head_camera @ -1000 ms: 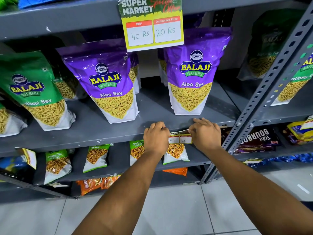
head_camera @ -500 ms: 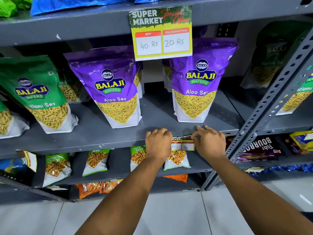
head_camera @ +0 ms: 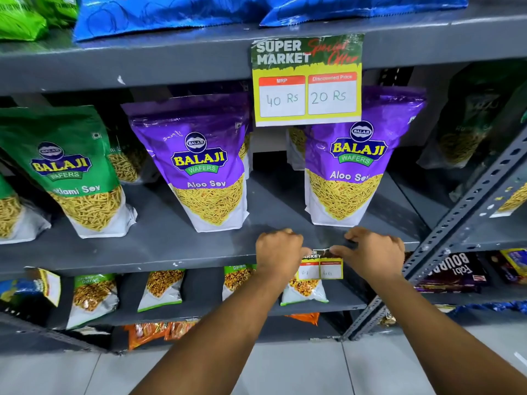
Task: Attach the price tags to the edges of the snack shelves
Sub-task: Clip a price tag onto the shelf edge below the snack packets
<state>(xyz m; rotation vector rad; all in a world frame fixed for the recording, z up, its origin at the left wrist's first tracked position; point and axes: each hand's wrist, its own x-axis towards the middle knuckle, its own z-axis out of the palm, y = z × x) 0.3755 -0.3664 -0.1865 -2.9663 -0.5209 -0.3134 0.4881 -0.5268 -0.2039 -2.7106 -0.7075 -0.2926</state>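
A small yellow price tag [head_camera: 320,268] hangs on the front edge of the grey middle shelf [head_camera: 159,259], below two purple Aloo Sev bags. My left hand [head_camera: 278,250] presses its left top corner and my right hand [head_camera: 372,253] presses its right top corner against the edge. Both hands are curled, and their fingers cover the tag's top strip. A larger price tag [head_camera: 307,81] reading 40 Rs and 20 Rs hangs from the edge of the shelf above.
Purple bags [head_camera: 205,166] and green bags [head_camera: 71,169] stand on the middle shelf. Small snack packets [head_camera: 161,289] line the shelf below. A perforated grey upright [head_camera: 467,212] rises on the right, with biscuit packs [head_camera: 453,272] beyond it. Tiled floor lies underneath.
The view has tilted upward, so the shelves sit lower in frame. Both hands stay on the small tag at the shelf edge; my right fingers have curled closer onto its top.
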